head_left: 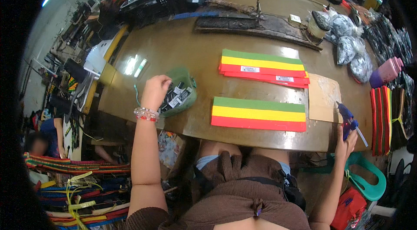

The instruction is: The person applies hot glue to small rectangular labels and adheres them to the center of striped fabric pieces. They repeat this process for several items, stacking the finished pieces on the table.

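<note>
My left hand (156,90) is above the left side of a green plastic container (181,75), its fingers drawn together; whatever they pinch cannot be made out. Inside the container lie many small black-and-white labels (179,98). At the table's right edge, my right hand (345,143) grips a blue hot glue gun (346,119) with a pale glue stick out of its back. A green, yellow and red striped fabric strip (259,114) lies flat before me. Beyond it, a stack of similar strips (263,61) has white labels on its red bands.
A stained cardboard piece (324,95) lies beside the strips, near the glue gun's tip. Plastic bags (347,41) and a pink-purple bottle (388,71) stand at the right. A dark board (256,28) crosses the table's far side. A black crate (154,6) sits back left.
</note>
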Demonstrator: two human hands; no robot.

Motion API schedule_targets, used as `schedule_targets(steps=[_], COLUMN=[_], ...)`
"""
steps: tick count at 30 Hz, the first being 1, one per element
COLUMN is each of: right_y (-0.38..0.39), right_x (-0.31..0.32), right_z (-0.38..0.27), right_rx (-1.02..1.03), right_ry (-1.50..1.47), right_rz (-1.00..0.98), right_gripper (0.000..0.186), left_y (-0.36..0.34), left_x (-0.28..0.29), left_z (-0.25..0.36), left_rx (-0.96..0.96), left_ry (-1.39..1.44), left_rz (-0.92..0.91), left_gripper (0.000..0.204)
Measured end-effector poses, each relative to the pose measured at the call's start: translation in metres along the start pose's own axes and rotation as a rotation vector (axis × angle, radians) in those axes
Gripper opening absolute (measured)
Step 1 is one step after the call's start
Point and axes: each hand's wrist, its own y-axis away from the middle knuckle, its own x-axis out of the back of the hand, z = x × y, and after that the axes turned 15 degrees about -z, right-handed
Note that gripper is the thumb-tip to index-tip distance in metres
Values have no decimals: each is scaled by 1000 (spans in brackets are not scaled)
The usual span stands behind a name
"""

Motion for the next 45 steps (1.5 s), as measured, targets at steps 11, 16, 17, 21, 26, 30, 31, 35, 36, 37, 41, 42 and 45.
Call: schedule_targets(steps=[11,16,17,21,26,30,31,35,36,37,41,42,45], right_y=[79,67,68,89,121,116,114,106,104,102,90,87,73], right_x=[-14,-10,-9,-7,-20,-17,-16,-14,-15,-15,-14,-14,-25], right_z=[-48,-100,-113,-165,-190,-171,-167,-163,-165,-166,-158,-154,-141], right_rx=[418,491,486,575,-47,-230,-173,-86,-26,5,50,58,159], right_ry=[-187,-350,-416,-631,-1263,-1319,-1367,-1139,-1154,-1143,-1028,-1018,-861], right_rz=[65,32,-39,-552,-1383,-1362,-1324,-1140,-1089,-1026,-923,-906,-636], right_gripper=[32,21,21,28,30,21,19,14,13,12,10,11,12], left_y=[4,8,11,49,102,111,112,109,106,101,93,93,116], left_x=[-1,13,16,9,-58,-78,-81,-99,-102,-104,-74,-59,0], left_z=[1,14,26,105,185,190,191,198,200,204,218,223,244], left_rx=[-134,-43,-35,-201,-827,-623,-593,-284,-288,-292,-369,-407,-732], left_ry=[-195,105,129,331,258,589,676,921,902,884,774,695,914], left_rz=[-255,-118,-69,-194,-506,-594,-617,-632,-616,-603,-483,-422,302], left_gripper=[22,16,15,14,15,18,19,19,19,18,21,21,24])
